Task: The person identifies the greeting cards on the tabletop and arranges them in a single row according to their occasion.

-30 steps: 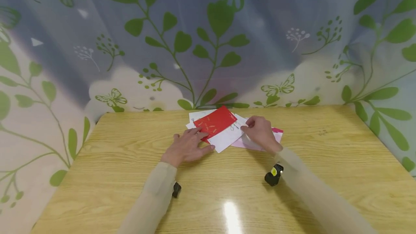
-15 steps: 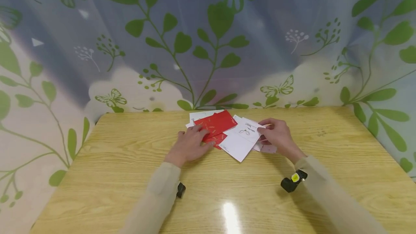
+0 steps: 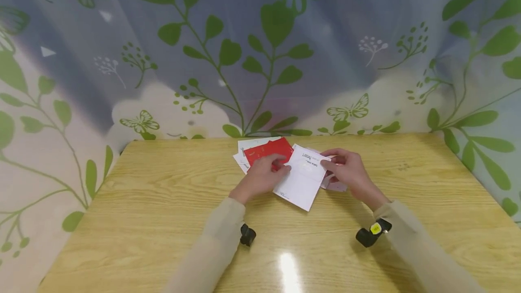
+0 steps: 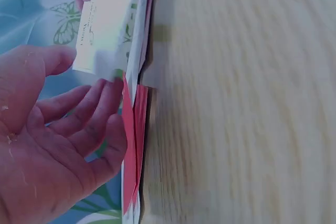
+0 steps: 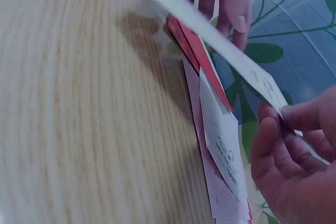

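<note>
My right hand (image 3: 350,172) pinches a white card (image 3: 302,185) by its upper right corner, thumb on top; lettering and a small drawing are printed on it. In the right wrist view that card (image 5: 231,51) is lifted at a slant over the other papers. At its left edge is my left hand (image 3: 262,176), fingers loosely bent above the red envelopes (image 3: 262,149). The left wrist view has the left hand's thumb and fingers spread apart near the card (image 4: 105,22), with no grip visible.
Under the red envelopes, white papers (image 3: 241,161) stick out at the left. A pale pink paper (image 3: 336,186) lies beneath the right hand. The wooden table (image 3: 163,220) ends at a leaf-patterned curtain (image 3: 228,80).
The right hand has drawn the white card rightward and toward me off the red envelopes. My left hand has lifted from the pile and moved right to the card's left edge.
</note>
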`<state>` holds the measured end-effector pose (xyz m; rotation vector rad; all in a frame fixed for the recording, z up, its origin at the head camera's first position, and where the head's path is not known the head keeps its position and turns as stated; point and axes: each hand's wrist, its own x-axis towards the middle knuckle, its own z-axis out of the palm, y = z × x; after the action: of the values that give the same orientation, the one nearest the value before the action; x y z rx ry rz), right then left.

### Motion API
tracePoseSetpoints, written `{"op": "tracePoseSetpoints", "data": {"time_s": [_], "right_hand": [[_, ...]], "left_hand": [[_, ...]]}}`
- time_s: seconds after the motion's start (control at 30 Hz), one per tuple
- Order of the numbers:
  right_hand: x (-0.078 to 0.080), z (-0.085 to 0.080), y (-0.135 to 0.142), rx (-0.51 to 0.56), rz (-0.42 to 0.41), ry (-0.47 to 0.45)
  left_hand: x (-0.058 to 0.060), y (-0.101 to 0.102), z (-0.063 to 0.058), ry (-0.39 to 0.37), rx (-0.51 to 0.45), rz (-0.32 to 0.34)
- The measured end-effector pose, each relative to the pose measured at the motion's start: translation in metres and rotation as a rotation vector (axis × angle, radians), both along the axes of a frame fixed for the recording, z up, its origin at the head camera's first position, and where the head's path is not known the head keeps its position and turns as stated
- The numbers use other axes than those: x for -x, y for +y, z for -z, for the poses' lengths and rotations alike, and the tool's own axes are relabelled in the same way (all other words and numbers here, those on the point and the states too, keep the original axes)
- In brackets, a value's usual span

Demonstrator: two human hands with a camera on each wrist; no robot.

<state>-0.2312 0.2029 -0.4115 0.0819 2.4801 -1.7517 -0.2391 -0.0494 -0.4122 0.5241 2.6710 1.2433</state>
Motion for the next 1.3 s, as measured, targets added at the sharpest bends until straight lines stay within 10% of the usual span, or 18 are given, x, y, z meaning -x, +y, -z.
{"op": "tracePoseSetpoints", "data": {"time_s": [0.4, 0.97, 1.13, 1.3], "right_hand": [[-0.001, -0.002, -0.02, 0.004, -0.086, 0.031], [-0.021, 0.005, -0.056, 0.033, -0.261, -0.032], [-0.023, 0.003, -0.062, 0.107, -0.272, -0.009], [-0.019, -0.003, -0.06, 0.126, -0.385, -0.012]], "left_hand": [[0.005, -0.013, 0.001, -0.071, -0.171, -0.096], [-0.014, -0.064, 0.003, -0.184, -0.665, -0.261], [-0.022, -0.083, -0.004, -0.25, -0.549, -0.183], [-0.023, -0.096, -0.023, -0.085, -0.282, -0.091]]}}
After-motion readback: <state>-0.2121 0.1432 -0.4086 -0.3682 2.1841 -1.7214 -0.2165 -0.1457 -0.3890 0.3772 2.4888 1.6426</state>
